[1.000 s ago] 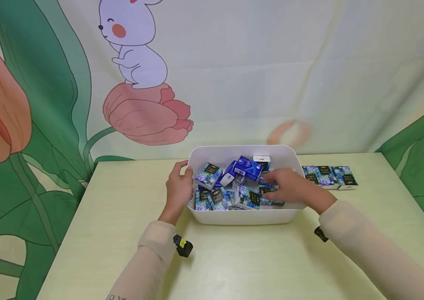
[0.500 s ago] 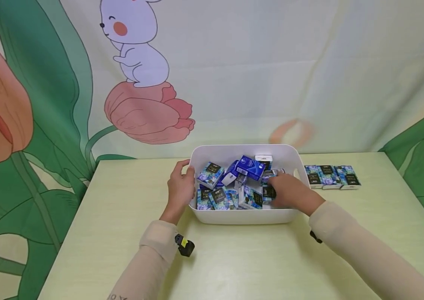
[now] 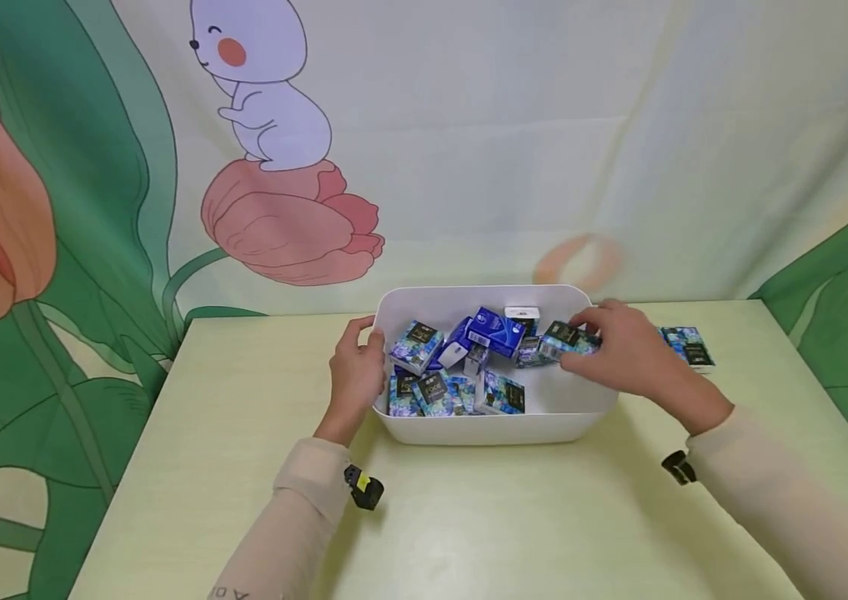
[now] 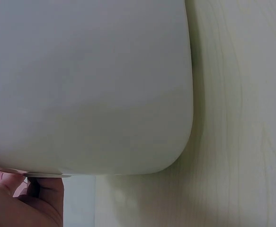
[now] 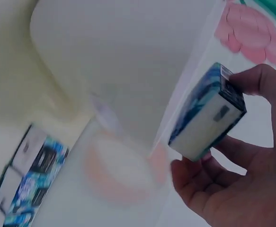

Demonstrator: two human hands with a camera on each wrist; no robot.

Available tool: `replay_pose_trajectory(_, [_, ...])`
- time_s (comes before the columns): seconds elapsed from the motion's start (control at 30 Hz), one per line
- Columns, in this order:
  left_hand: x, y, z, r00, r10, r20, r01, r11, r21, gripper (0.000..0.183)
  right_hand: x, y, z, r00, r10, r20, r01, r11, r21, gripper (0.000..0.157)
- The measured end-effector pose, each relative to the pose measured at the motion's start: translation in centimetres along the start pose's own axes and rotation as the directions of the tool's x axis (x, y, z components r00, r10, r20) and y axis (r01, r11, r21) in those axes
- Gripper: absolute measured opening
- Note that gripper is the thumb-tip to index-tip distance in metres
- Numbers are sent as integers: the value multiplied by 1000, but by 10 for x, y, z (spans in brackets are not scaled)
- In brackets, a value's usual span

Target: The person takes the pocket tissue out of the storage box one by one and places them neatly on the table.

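A white plastic bin [image 3: 499,430] stands on the table, holding several small tissue packs, some blue-floral with black labels [image 3: 418,347], some plain dark blue [image 3: 497,331]. My left hand [image 3: 356,371] grips the bin's left end; in the left wrist view its fingers [image 4: 50,191] curl at the edge of the bin wall [image 4: 90,85]. Over the bin's right end, my right hand [image 3: 626,354] pinches a floral tissue pack [image 3: 566,337]. The right wrist view shows that pack [image 5: 209,113] tilted between thumb and fingers, its pale side showing.
To the right of the bin, floral tissue packs [image 3: 686,346] lie in a row on the table [image 3: 469,517], partly hidden by my right hand. The right wrist view shows this row of packs [image 5: 26,184] side by side. A printed curtain [image 3: 469,167] hangs behind the table.
My right hand has reached into the bin's right side, taken hold of a tissue pack and lifted it up and rightward to the rim. The left hand has stayed on the bin.
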State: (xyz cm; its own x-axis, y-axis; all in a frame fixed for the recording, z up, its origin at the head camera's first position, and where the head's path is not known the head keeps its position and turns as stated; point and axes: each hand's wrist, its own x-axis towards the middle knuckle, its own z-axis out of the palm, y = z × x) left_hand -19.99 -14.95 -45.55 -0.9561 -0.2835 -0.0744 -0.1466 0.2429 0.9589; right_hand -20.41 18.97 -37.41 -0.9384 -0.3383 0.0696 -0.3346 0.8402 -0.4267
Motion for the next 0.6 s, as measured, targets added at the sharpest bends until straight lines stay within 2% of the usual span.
replay_pose_trajectory(0.1, [1, -1, -1, 1000, 4, -5, -4, 1000, 1, 34, -2, 17, -17, 995, 72, -69, -69, 996, 50, 49])
replay_pose_trajectory(0.23, [3, -2, -2, 1000, -3, -5, 3, 1000, 3, 34, -6, 47, -32, 973, 213, -87, -201, 971, 127, 55])
replay_pose_trajectory(0.33, [4, -3, -2, 1000, -6, -6, 6, 1000, -3, 34, -10, 75, -35, 948, 308, -83, -294, 945, 146, 66])
replay_pose_trajectory(0.6, [2, -3, 0, 1000, -8, -4, 8, 1000, -19, 34, -26, 151, -31, 890, 454, -48, -443, 883, 152, 92])
